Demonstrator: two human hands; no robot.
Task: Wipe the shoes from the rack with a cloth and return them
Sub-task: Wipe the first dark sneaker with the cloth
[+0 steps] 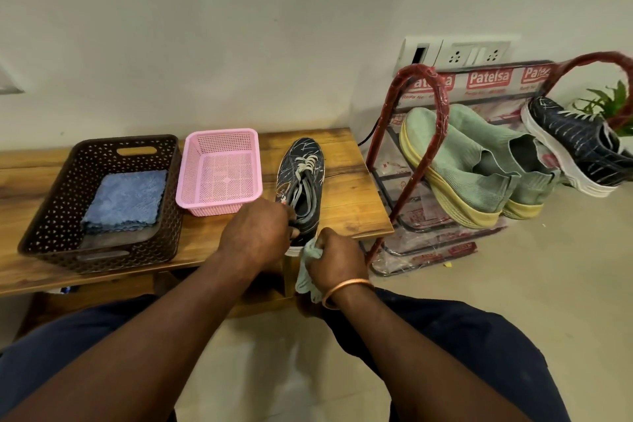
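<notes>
A dark patterned shoe (301, 178) with pale laces lies on the wooden bench (346, 202), toe pointing away from me. My left hand (257, 233) grips it at the heel opening. My right hand (337, 255) holds a bunched pale green cloth (305, 276) against the shoe's heel. To the right stands the red-framed shoe rack (424, 134). On it sit a pair of green knit shoes (469, 161) with yellow soles and a second dark patterned shoe (579, 147).
A brown perforated basket (68, 181) on the bench's left holds folded blue cloths (128, 197). A pink basket (219, 171) stands between it and the shoe. A wall socket panel (459, 53) and a green plant (613, 103) are behind the rack. Pale tiled floor lies below.
</notes>
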